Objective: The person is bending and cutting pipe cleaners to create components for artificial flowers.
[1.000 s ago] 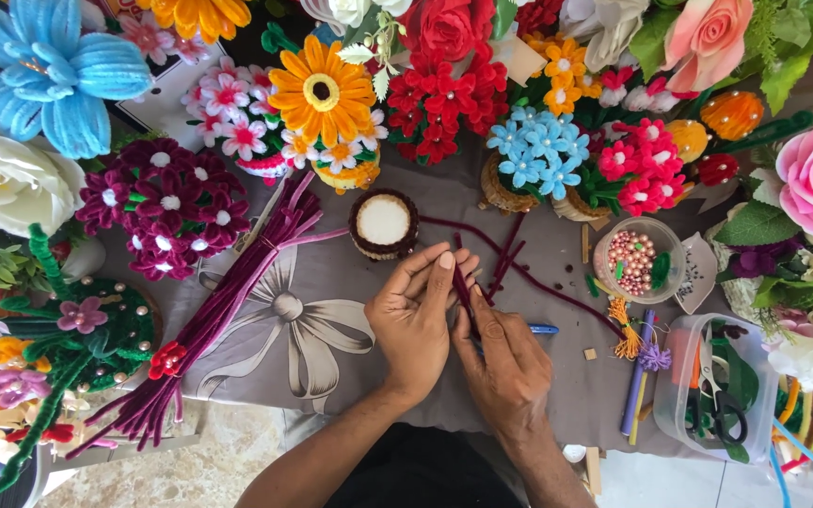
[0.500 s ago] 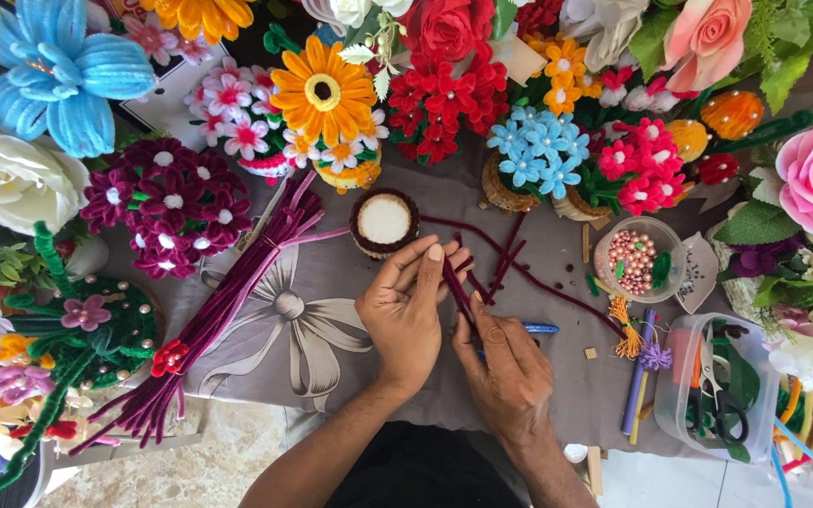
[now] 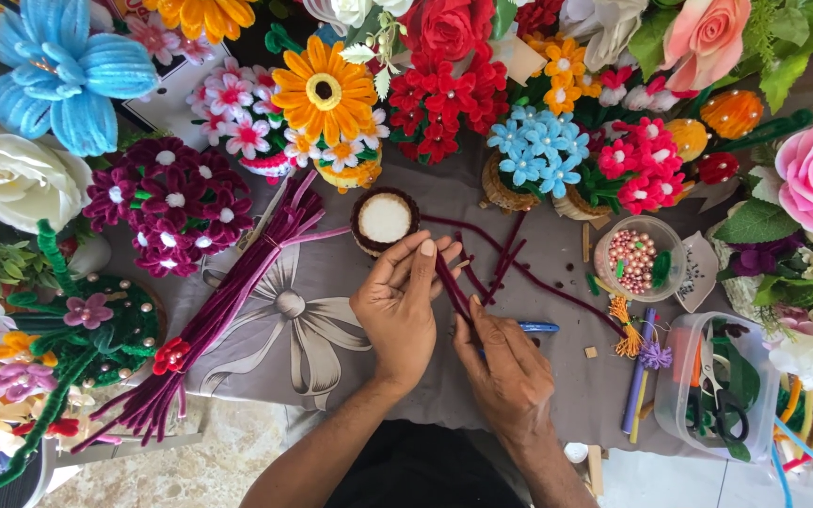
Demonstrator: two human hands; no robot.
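Note:
My left hand (image 3: 399,306) and my right hand (image 3: 508,362) meet over the grey cloth (image 3: 303,329) and both pinch a dark maroon pipe cleaner (image 3: 451,287). The left thumb and fingers grip its upper part, the right fingers its lower end. Behind the left hand stands a small round basket with a white top (image 3: 384,219). More maroon pipe cleaner pieces (image 3: 505,263) lie loose beyond my fingers. A long bundle of maroon pipe cleaners (image 3: 228,301) lies diagonally at the left.
Pipe-cleaner flowers ring the work area: blue flower (image 3: 58,71), orange daisy (image 3: 324,89), red flowers (image 3: 439,94), light-blue cluster (image 3: 531,150). A cup of beads (image 3: 632,259), a blue pen (image 3: 536,326) and a clear box holding scissors (image 3: 715,390) lie to the right.
The left hand's fingers have slid slightly up the maroon pipe cleaner and the strand stands straighter between the hands. Both hands stay in the same place.

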